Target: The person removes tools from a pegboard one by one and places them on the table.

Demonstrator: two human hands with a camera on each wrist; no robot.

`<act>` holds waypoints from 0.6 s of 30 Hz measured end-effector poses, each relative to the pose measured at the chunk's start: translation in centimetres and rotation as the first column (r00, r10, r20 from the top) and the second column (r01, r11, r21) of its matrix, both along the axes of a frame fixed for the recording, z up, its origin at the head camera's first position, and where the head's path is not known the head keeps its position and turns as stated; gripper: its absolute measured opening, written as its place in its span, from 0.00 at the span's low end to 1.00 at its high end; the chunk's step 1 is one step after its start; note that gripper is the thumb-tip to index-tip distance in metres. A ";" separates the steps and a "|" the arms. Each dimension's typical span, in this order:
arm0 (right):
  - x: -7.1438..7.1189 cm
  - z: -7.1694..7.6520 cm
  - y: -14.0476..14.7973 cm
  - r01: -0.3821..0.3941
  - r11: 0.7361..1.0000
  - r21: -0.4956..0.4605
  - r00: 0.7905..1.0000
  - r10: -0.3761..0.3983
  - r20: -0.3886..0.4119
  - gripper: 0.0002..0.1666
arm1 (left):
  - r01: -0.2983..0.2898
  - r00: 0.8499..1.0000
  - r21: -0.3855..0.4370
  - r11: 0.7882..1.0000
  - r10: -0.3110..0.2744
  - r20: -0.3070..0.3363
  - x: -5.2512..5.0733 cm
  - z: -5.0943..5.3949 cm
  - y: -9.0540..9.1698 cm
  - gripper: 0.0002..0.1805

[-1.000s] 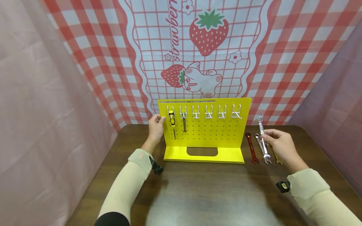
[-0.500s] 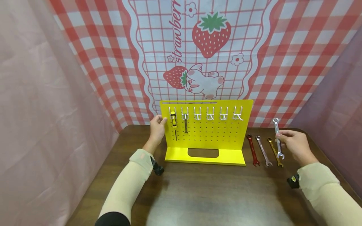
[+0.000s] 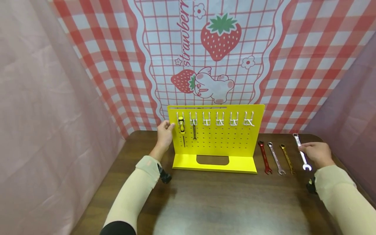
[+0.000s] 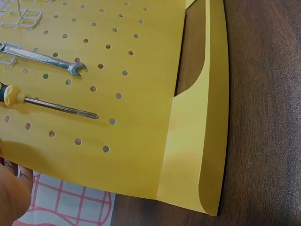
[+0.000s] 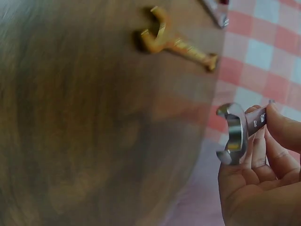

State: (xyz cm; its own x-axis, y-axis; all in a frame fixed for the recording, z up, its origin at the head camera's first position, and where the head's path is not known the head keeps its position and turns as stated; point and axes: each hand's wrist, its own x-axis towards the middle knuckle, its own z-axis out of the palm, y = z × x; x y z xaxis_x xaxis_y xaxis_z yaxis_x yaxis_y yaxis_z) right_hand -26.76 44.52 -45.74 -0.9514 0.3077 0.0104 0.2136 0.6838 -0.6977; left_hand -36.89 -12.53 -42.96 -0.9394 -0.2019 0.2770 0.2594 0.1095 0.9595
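1. The left hand (image 3: 164,133) holds the left edge of the upright yellow perforated pegboard (image 3: 220,145), thumb in front, other fingers partly hidden.
2. The right hand (image 3: 318,154) pinches the shiny silver metal wrench (image 3: 303,158) between thumb and fingers, right of the gold-coloured metal wrench (image 3: 287,159); contact with the dark brown wooden table (image 3: 211,202) is unclear.
3. If this pinch loosens, the silver wrench could turn or drop.
4. If the left hand pulls strongly, the pegboard may tilt, and the yellow-and-black screwdriver (image 3: 181,125) may swing.
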 end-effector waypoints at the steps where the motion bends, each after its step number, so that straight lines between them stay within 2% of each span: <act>1: 0.1 -0.2 0.2 0.007 1.000 0.007 1.000 -0.007 0.005 0.27 | -0.002 1.000 0.000 1.000 0.002 -0.003 0.0 0.0 0.0 0.07; 9: 0.5 -2.1 1.7 0.029 0.999 0.025 0.996 -0.031 0.086 0.24 | -0.008 1.000 -0.017 1.000 0.008 -0.017 0.2 -0.2 0.2 0.08; 18: 0.2 -3.1 2.4 -0.005 0.996 0.087 0.995 -0.004 0.101 0.21 | -0.015 1.000 -0.017 1.000 0.015 -0.016 0.2 -0.3 0.0 0.08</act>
